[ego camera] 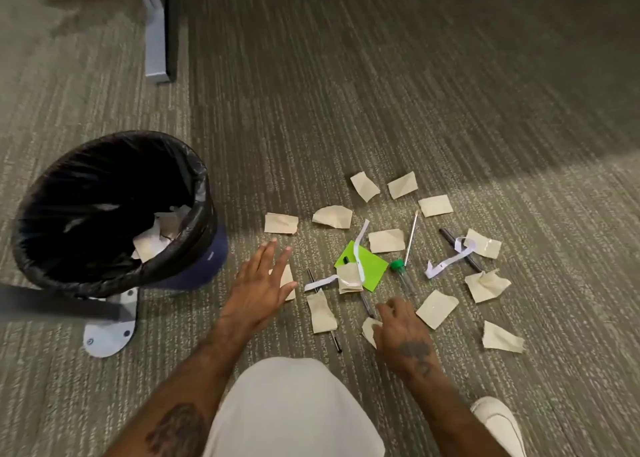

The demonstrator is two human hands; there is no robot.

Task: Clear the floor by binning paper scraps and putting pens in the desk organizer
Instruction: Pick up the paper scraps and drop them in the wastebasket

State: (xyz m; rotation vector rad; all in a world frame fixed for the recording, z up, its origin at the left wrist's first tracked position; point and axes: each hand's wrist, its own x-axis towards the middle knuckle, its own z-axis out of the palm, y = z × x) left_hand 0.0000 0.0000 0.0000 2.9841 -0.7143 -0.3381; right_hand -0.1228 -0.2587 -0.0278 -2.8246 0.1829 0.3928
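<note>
The left hand (258, 288) is spread flat with fingers apart and nothing gripped, held low over the carpet floor (381, 103); a tan paper scrap (287, 280) is partly covered by its fingertips. The right hand (401, 332) is curled, fingers drawn together and pinched on a small tan scrap (370, 330) at its left edge.

Just left of the left hand stands a bin (114, 214) lined with a black bag, with a few pale paper pieces already seen inside. Between the two hands lies a tan scrap (322, 312) resting over a black pen (334, 340), and beside it a white paper strip (320, 283). Just beyond the right hand a green sheet (372, 266) is seen with a folded tan piece on it, and a green-capped clear tube (401, 274) lies near it. Further out from the right hand a thin silver pen (411, 236) and a dark pen (460, 248) are found among more tan scraps (436, 309), the dark pen crossed by another white strip. A white shoe (498, 422) is visible behind the right hand. No desk organizer can be made out.
</note>
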